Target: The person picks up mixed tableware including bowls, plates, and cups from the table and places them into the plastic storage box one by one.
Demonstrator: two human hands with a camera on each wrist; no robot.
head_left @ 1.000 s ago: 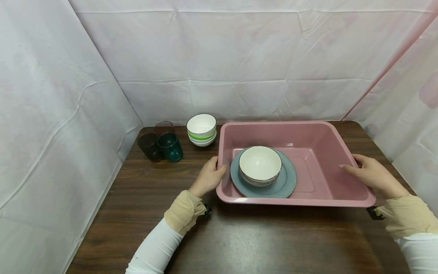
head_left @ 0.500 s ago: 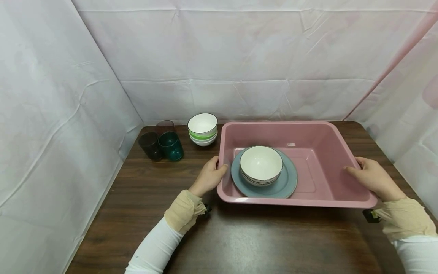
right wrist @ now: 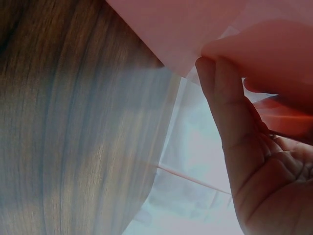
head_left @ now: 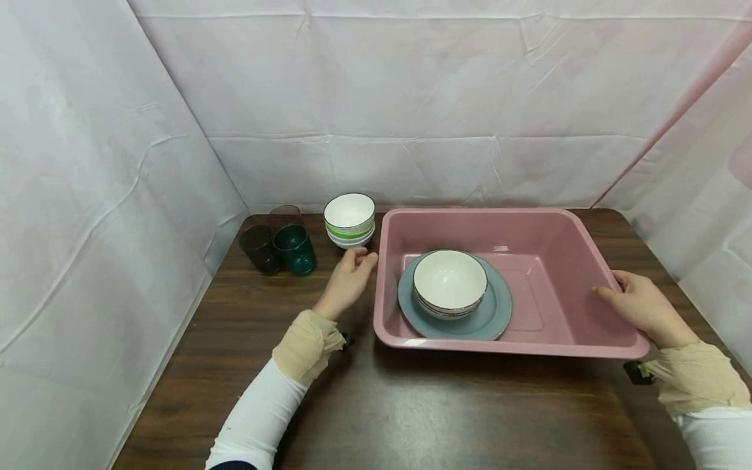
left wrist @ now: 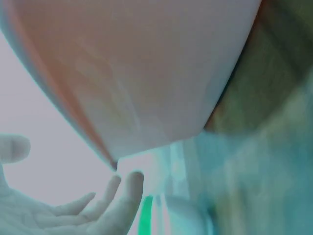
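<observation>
A pink plastic tub (head_left: 546, 281) stands on the wooden table, holding a blue-grey plate (head_left: 498, 312) with a stack of white bowls (head_left: 449, 279) on it. My right hand (head_left: 643, 308) grips the tub's right rim, thumb inside and fingers under the outer side; the right wrist view shows these fingers (right wrist: 220, 98) against the pink wall. Off the tub's left side, my left hand (head_left: 345, 282) holds nothing, its fingers loosely spread just in front of a second bowl stack (head_left: 349, 214) with a green band. In the left wrist view its fingertips (left wrist: 132, 183) are apart from the tub.
Left of the second bowl stack stand a teal glass (head_left: 296, 250), a dark glass (head_left: 257, 250) and a pale pinkish glass (head_left: 286, 214) close together. White cloth (head_left: 411, 117) hangs behind the table and at both sides.
My left hand has let go of the tub's left rim and moved up and left toward the bowls. My right hand keeps its grip, its thumb now closer to the tub wall.
</observation>
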